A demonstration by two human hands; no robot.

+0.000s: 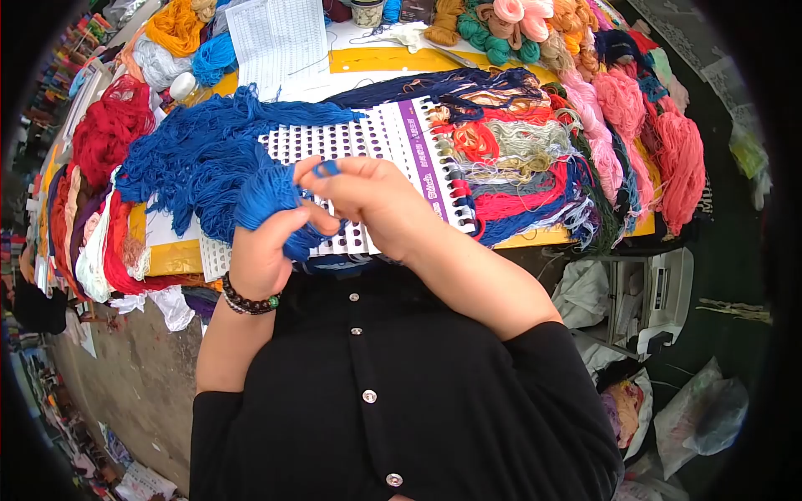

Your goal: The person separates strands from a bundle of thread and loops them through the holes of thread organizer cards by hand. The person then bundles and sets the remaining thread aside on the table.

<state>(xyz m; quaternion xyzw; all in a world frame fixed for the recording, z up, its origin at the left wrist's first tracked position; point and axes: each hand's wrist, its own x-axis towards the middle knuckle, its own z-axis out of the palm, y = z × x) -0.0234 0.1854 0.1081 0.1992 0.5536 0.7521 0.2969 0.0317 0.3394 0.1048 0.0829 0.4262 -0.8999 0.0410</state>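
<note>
My left hand (266, 244), with a dark beaded bracelet (244, 304) at the wrist, is closed around a bundle of blue thread (266, 194). Close beside it, my right hand (372, 194) has its fingers curled together at the edge of that bundle. A bit of blue, thread or a band, shows on one right finger. Under both hands lies a white card punched with rows of holes (355, 149), with a purple printed strip (423, 150). A large loose heap of blue thread (188, 163) spreads over the card's left part.
Multicoloured thread skeins (526, 167) hang from the card's right edge. Pink skeins (618, 108) lie further right, red thread (113, 125) at left. Behind are a printed sheet (280, 42), scissors (451, 55) and a small tub (367, 12). Plastic bags (702, 417) sit on the floor.
</note>
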